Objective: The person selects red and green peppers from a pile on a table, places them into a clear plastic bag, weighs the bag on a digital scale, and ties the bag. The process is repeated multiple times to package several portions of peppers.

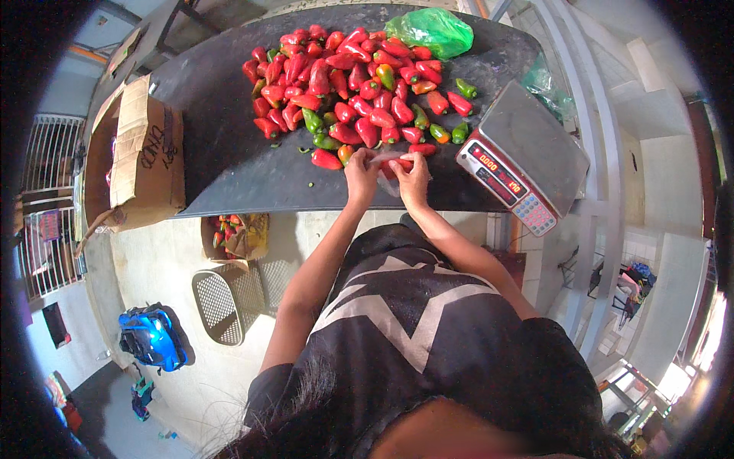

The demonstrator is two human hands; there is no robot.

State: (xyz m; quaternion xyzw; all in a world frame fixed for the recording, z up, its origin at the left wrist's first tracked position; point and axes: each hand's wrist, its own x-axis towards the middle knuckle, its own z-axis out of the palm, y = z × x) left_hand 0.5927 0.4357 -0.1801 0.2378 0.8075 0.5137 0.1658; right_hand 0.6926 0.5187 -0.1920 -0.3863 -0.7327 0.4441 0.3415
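My left hand and my right hand are side by side at the table's near edge. Between them they pinch the top of a clear plastic bag, fingers closed on its rim. Something red shows in or behind the bag; I cannot tell which. Just beyond my hands spreads a big heap of red peppers, mixed with some green ones such as a green pepper. A single red pepper lies right beside my left hand.
A digital scale with a metal plate stands right of the peppers. A green plastic bag lies behind them. At the left of the black table is an open cardboard box. A plastic basket and a blue bag are on the floor.
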